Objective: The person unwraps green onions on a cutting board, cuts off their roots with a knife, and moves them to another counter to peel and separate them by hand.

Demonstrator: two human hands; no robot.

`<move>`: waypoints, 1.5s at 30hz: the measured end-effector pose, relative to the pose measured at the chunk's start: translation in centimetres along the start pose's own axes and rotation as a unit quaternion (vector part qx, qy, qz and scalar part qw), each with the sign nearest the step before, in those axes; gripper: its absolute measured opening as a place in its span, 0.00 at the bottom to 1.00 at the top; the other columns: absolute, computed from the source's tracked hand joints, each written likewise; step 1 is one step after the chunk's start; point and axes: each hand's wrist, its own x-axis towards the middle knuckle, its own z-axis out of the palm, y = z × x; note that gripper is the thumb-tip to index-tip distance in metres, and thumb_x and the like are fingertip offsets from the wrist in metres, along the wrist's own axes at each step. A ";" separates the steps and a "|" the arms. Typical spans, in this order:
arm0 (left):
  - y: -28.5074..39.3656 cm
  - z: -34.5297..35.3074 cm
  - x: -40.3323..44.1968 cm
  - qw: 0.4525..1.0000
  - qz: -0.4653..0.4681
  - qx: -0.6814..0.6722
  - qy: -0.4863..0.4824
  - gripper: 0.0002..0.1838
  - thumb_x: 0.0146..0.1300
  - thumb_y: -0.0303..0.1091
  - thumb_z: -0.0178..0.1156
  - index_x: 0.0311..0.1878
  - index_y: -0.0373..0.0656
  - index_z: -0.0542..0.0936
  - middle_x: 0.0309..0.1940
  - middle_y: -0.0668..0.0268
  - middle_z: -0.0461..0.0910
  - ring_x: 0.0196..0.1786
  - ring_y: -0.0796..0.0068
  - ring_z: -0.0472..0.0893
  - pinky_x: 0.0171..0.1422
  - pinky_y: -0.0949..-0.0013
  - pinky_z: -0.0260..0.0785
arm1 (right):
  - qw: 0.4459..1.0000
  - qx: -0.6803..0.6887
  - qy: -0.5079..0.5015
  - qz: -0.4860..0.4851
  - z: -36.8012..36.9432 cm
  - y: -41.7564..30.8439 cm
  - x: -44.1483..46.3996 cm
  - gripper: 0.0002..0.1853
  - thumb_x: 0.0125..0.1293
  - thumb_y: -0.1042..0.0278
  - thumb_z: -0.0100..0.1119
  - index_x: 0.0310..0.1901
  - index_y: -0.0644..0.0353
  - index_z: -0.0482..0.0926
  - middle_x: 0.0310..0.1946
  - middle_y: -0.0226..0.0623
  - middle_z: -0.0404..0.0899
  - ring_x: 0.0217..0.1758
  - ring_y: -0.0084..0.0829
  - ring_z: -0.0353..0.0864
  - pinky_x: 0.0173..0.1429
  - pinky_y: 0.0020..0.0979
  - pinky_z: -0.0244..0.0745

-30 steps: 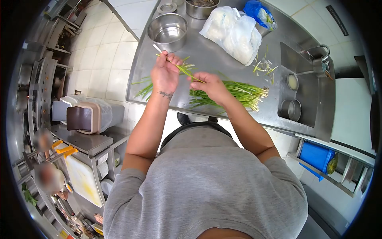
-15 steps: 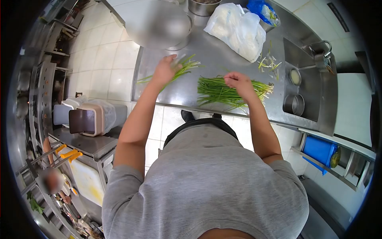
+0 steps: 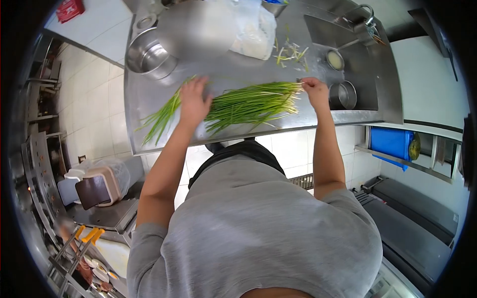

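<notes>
Thin green onions [image 3: 253, 102] lie in a wide bunch across the steel counter, pale root ends toward the right. At those ends, the fingers of my right hand [image 3: 316, 92] are pinched together on a stalk tip. My left hand [image 3: 195, 99] lies flat with fingers stretched, over the leafy side of the bunch. To its left, a looser fan of green leaves [image 3: 166, 111] spreads toward the counter's left end; part of it is hidden under the hand.
Pale trimmed scraps [image 3: 293, 53] lie behind the bunch, near a white plastic bag [image 3: 256, 37]. A steel pot [image 3: 149, 53] stands at back left. At right, the sink [image 3: 370, 94] holds a pot [image 3: 344, 95] and a small container [image 3: 335, 60]. Lidded bins [image 3: 99, 186] stand at lower left.
The view has shifted, and the steel pot now shows at left. My right hand has moved from the middle of the bunch to its root ends. My left hand has come down beside the bunch.
</notes>
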 end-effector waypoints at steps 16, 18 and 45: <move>-4.2 2.0 -3.0 0.967 -0.164 0.186 0.061 0.18 0.63 0.33 0.50 0.57 0.52 0.75 0.66 0.58 0.62 0.71 0.51 0.56 0.72 0.38 0.39 | 0.935 -0.079 -0.163 -0.305 10.0 -0.3 -1.8 0.22 0.58 0.57 0.61 0.52 0.56 0.76 0.56 0.39 0.70 0.61 0.42 0.65 0.63 0.43 0.60; -6.1 1.5 -3.3 0.964 -0.166 0.208 0.027 0.19 0.60 0.31 0.52 0.56 0.55 0.76 0.66 0.59 0.62 0.71 0.53 0.57 0.73 0.40 0.39 | 0.934 -0.074 -0.164 -0.309 9.9 -0.1 -1.8 0.22 0.58 0.55 0.61 0.52 0.56 0.76 0.55 0.39 0.70 0.61 0.42 0.66 0.63 0.42 0.60; -6.2 0.1 -2.1 0.976 -0.163 0.068 0.125 0.10 0.45 0.26 0.60 0.32 0.51 0.84 0.40 0.64 0.77 0.47 0.59 0.75 0.56 0.59 0.64 | 0.934 -0.092 -0.136 -0.318 10.3 -0.5 -1.7 0.18 0.59 0.57 0.60 0.48 0.55 0.77 0.51 0.36 0.73 0.57 0.40 0.69 0.62 0.41 0.61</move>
